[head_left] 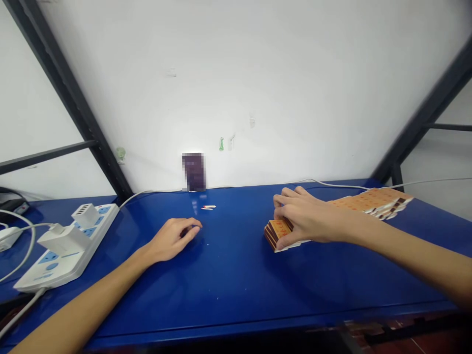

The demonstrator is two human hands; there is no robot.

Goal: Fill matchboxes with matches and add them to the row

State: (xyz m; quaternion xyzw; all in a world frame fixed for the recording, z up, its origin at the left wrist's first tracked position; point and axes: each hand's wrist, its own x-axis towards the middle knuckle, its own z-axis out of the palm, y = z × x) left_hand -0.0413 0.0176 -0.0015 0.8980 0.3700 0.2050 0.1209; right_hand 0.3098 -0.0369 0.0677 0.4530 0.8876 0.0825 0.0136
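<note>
My right hand [308,214] is over a small stack of orange matchboxes [279,228] with dark striking sides. Its thumb presses the near side and its fingers bend over the far side, so part of the stack is hidden. On the blue table [236,275], my left hand [175,238] rests with loosely bent fingers, thumb and forefinger apart, holding nothing visible. A few loose matches [208,207] lie beyond it. Behind my right forearm spreads a large block of matchboxes [368,199], some showing white and dark sides.
A white power strip [92,250] with plugged-in chargers [64,241] stands at the left. A dark pixelated rectangle [194,172] is upright against the white wall [236,98]. Thin cables run along the table's back edge, between dark metal posts [73,88].
</note>
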